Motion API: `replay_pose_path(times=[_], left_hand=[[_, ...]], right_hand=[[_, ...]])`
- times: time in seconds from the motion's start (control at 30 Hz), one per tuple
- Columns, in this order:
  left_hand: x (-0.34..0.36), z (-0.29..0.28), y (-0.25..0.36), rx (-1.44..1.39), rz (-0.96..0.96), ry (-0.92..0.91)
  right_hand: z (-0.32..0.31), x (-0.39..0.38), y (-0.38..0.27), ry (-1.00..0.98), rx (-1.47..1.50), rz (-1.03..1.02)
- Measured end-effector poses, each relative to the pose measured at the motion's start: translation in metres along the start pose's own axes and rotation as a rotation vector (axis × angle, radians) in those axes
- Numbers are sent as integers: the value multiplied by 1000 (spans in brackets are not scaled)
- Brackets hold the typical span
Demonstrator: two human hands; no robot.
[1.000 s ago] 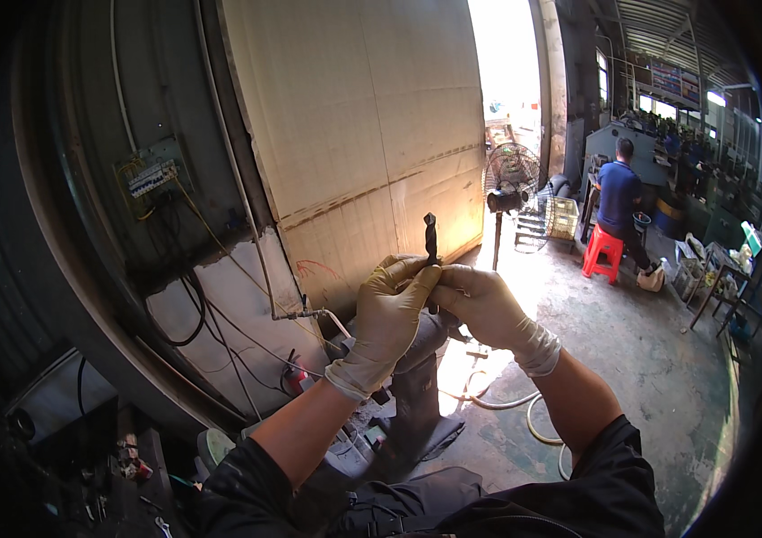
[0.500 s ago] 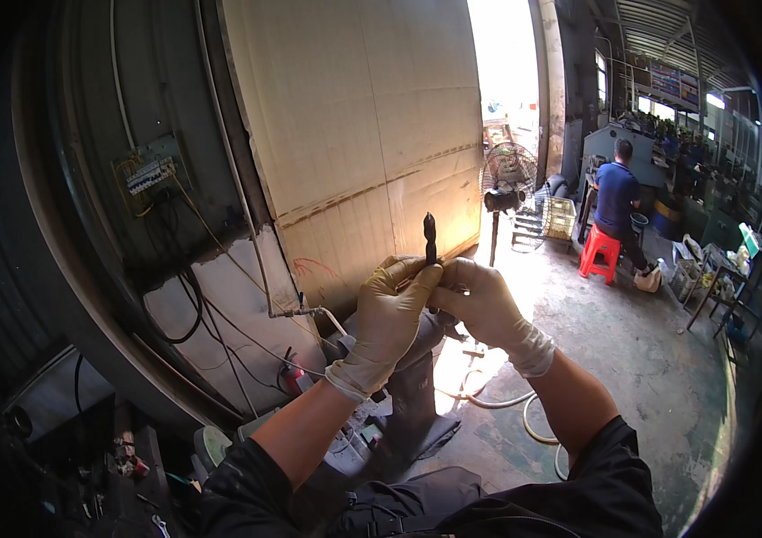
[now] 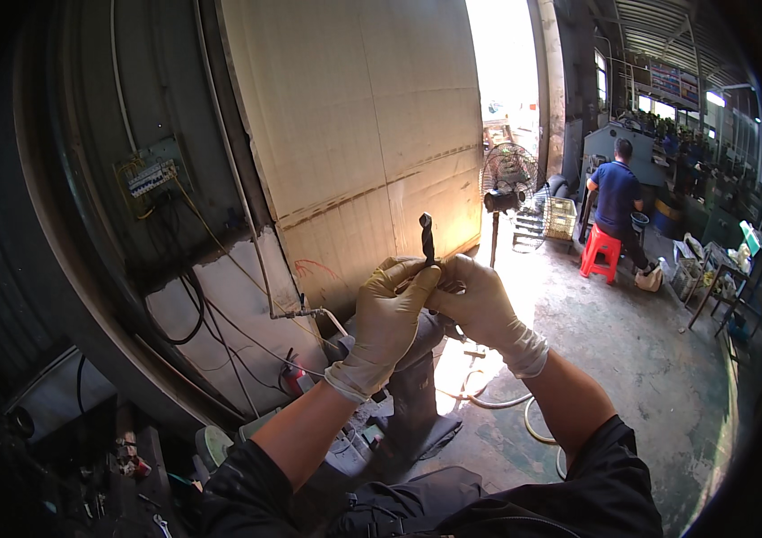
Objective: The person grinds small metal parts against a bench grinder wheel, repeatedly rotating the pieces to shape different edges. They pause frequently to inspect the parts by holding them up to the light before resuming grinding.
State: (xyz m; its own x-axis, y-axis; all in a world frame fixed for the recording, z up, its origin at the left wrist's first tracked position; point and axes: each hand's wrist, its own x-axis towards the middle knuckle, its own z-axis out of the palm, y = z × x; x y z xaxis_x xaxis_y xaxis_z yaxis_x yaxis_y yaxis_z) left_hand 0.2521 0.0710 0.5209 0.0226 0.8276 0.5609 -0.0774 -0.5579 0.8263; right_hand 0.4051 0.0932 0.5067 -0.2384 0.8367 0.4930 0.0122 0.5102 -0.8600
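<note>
Two hands are meeting at one dark drill bit (image 3: 427,240). My left hand (image 3: 388,309) is pinching it between thumb and fingers; it's standing near upright, tip up, out ahead of me. My right hand (image 3: 481,300) is closing in at the lower part; can't tell if it's clamping or just touching, fingers are hiding that end. I'm judging it stiff, hard, light enough for fingertips, likely sharp at tip and flute edges, possibly slick through gloves. I'm favouring a hold low, below the flutes. Beneath, a dark pedestal (image 3: 414,390) is standing; farther right, a hose (image 3: 496,405) is lying on the floor.
</note>
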Motion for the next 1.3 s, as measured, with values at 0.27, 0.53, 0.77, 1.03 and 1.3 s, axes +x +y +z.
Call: replay_pose_path(times=[0.27, 0.53, 0.77, 1.03, 1.3], left_hand=[[-3, 0, -1, -12, 16, 2], [-14, -9, -15, 4, -28, 28], [-101, -60, -81, 96, -214, -36], [-278, -132, -198, -264, -965, 345], [-336, -193, -288, 27, -920, 311]], right_hand=[[0, -9, -15, -33, -42, 34], [5, -19, -11, -160, -38, 64], [63, -97, 140, -255, 192, 251], [166, -234, 266, -506, 484, 1003], [230, -251, 347, -593, 421, 1163]])
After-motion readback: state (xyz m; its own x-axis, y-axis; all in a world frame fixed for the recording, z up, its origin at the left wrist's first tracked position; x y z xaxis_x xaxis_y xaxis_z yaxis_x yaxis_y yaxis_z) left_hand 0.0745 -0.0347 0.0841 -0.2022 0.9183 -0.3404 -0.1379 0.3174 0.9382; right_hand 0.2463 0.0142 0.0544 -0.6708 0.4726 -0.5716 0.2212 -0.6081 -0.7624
